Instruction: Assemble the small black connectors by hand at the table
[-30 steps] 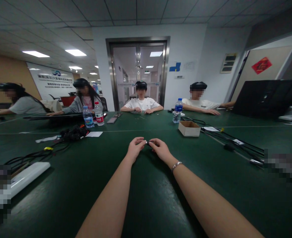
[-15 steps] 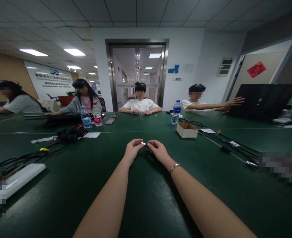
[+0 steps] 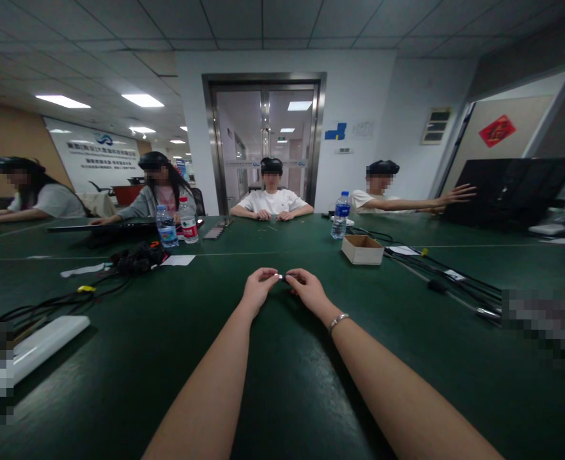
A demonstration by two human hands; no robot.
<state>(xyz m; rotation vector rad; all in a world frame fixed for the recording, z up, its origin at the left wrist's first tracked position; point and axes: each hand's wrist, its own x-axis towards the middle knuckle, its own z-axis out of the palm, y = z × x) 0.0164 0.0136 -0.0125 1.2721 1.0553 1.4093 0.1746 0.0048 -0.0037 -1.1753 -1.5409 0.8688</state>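
In the head view my left hand (image 3: pixel 257 291) and my right hand (image 3: pixel 308 291) face each other just above the green table. A small item with a shiny silver part (image 3: pixel 280 276) bridges the gap between their fingertips. My left thumb and fingers pinch its silver end; those of my right hand close round the other end, which looks dark. Most of the item is hidden by fingers, and it is too small to name its kind. A metal bracelet (image 3: pixel 339 322) circles my right wrist.
Beyond my hands stand an open box (image 3: pixel 362 251), a blue-capped water bottle (image 3: pixel 341 216) and two more bottles (image 3: pixel 188 221). Black cables (image 3: pixel 448 273) run along the right; others lie left near a white bar-shaped object (image 3: pixel 55 338). Several people sit round the green table (image 3: pixel 282 409).
My hands stay almost in place, still on the small item. Its silver part shows slightly differently between the fingertips. The camera view has shifted very slightly.
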